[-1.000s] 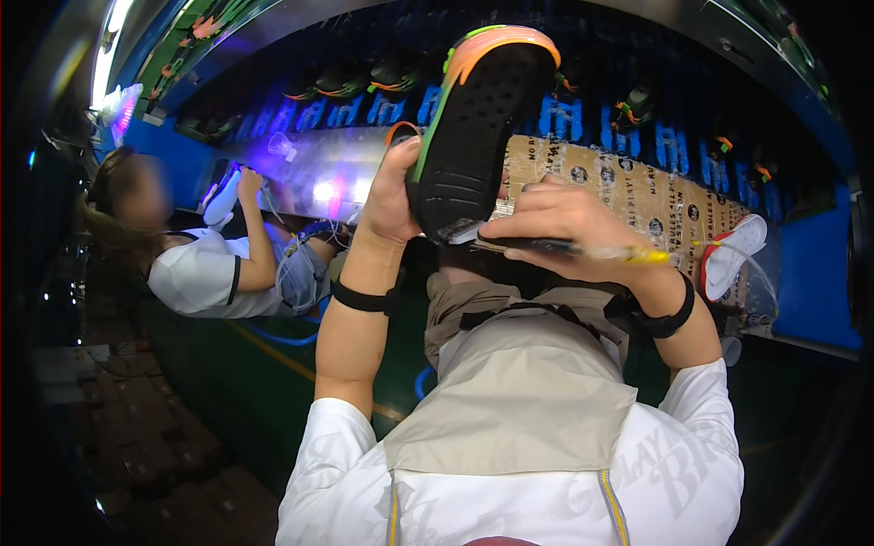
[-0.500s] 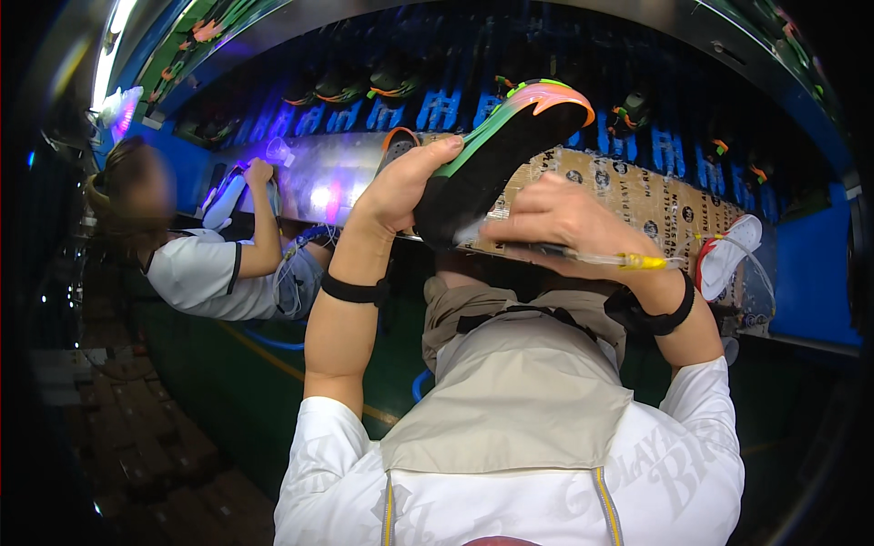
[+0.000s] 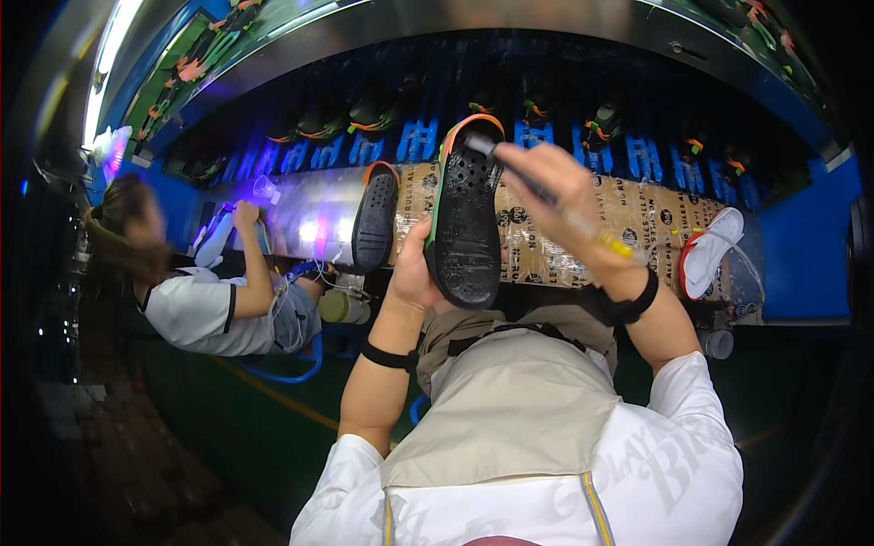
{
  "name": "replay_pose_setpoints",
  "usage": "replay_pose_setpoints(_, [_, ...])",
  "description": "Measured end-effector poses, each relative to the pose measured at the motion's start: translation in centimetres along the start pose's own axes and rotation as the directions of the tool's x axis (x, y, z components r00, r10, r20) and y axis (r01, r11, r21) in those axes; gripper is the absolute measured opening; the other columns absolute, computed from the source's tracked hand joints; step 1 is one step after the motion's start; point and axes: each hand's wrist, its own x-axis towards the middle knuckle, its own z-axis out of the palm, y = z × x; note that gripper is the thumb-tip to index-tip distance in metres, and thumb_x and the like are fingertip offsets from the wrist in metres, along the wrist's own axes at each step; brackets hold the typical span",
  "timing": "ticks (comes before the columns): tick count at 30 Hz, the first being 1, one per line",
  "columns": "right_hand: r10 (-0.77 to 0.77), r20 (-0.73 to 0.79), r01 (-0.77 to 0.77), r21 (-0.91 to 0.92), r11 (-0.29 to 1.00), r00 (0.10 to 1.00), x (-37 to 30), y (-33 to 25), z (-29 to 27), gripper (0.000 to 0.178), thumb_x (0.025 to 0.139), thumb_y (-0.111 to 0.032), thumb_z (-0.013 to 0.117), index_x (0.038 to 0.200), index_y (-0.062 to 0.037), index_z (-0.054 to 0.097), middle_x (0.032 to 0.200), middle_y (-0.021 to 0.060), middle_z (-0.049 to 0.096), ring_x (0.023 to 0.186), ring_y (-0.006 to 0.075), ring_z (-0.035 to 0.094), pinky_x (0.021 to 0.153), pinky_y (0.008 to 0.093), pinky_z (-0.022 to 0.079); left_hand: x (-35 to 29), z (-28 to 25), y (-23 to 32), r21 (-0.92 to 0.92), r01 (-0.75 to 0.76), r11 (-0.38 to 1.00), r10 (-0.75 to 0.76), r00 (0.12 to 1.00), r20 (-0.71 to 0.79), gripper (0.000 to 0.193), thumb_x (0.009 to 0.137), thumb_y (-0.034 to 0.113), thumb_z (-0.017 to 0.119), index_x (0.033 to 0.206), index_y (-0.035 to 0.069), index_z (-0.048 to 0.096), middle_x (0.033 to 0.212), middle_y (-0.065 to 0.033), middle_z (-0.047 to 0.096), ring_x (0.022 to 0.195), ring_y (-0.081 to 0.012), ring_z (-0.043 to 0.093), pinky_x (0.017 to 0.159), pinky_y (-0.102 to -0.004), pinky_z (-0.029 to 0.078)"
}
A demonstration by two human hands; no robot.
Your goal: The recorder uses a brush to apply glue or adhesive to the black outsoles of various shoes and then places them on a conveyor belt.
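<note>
My left hand (image 3: 416, 271) is closed on the left edge of a shoe sole (image 3: 467, 241), near its close end. The sole's black inner face is turned up toward me, with small holes in its far half and a wet sheen. A green and orange rim runs along its side and far end. My right hand (image 3: 560, 187) grips a brush (image 3: 528, 173) with a dark handle. The brush's pale tip touches or hovers just over the far end of the sole, blurred by motion. A yellow fitting (image 3: 614, 243) sits at the brush's rear end.
A second black sole (image 3: 374, 218) lies on the bench to the left. Cardboard (image 3: 555, 238) covers the bench, and a white, red-edged sole (image 3: 712, 255) rests at the right. Behind runs a rack of blue holders (image 3: 417, 142). A co-worker (image 3: 214, 300) sits at the left.
The sole has turned from a slanted pose to nearly straight, showing its holed face instead of its coloured side. The brush has gone from its near end to its far end.
</note>
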Motion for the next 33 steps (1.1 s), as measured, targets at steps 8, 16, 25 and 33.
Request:
replay_pose_setpoints(8, [-0.358, 0.568, 0.100, 0.434, 0.895, 0.741, -2.1, -2.2, -1.0, 0.032, 0.088, -0.012, 0.079, 0.119, -0.0056, 0.076, 0.098, 0.0130, 0.072, 0.087, 0.0280, 0.068, 0.074, 0.0404, 0.053, -0.4, -2.1, -0.2, -0.024, -0.101, 0.995, 0.099, 0.991, -0.091, 0.071, 0.107, 0.048, 0.019, 0.142, -0.002, 0.055, 0.130, -0.0225, 0.068, 0.115, -0.0358, 0.070, 0.102, -0.0505, 0.057])
replay_pose_setpoints(16, [-0.088, 0.254, 0.104, -0.051, 0.993, 0.963, -2.4, -1.5, 0.9, 0.035, 0.089, -0.017, 0.079, 0.122, -0.0053, 0.071, 0.095, 0.0128, 0.070, 0.085, 0.0304, 0.066, 0.077, 0.0419, 0.051, -0.5, -0.1, -1.1, -0.154, -0.115, 0.981, 0.106, 0.992, -0.069, 0.065, 0.107, 0.046, 0.025, 0.144, 0.002, 0.055, 0.133, -0.0208, 0.067, 0.116, -0.0353, 0.069, 0.101, -0.0529, 0.056])
replay_pose_setpoints(25, [0.488, 0.436, -0.654, 0.522, 0.548, 0.756, -4.1, -1.1, 1.3, 0.025, 0.096, -0.021, 0.071, 0.111, -0.0022, 0.077, 0.102, 0.0111, 0.077, 0.098, 0.0190, 0.070, 0.089, 0.0334, 0.055, -1.0, -2.3, -2.2, -0.040, -0.266, 0.963, 0.253, 0.945, -0.209, 0.056, 0.109, 0.041, 0.040, 0.150, 0.003, 0.048, 0.145, -0.0160, 0.060, 0.132, -0.0311, 0.059, 0.115, -0.0496, 0.045])
replay_pose_setpoints(33, [0.568, 0.296, -0.641, 0.331, 0.693, 0.767, -5.0, -0.4, 2.3, 0.025, 0.100, -0.021, 0.066, 0.116, -0.0027, 0.074, 0.100, 0.0070, 0.074, 0.092, 0.0142, 0.066, 0.085, 0.0296, 0.054, -1.5, -1.9, -3.2, 0.043, -0.281, 0.959, 0.281, 0.917, -0.284, 0.068, 0.098, 0.040, 0.070, 0.154, 0.010, 0.045, 0.143, -0.0089, 0.061, 0.133, -0.0265, 0.058, 0.116, -0.0474, 0.046])
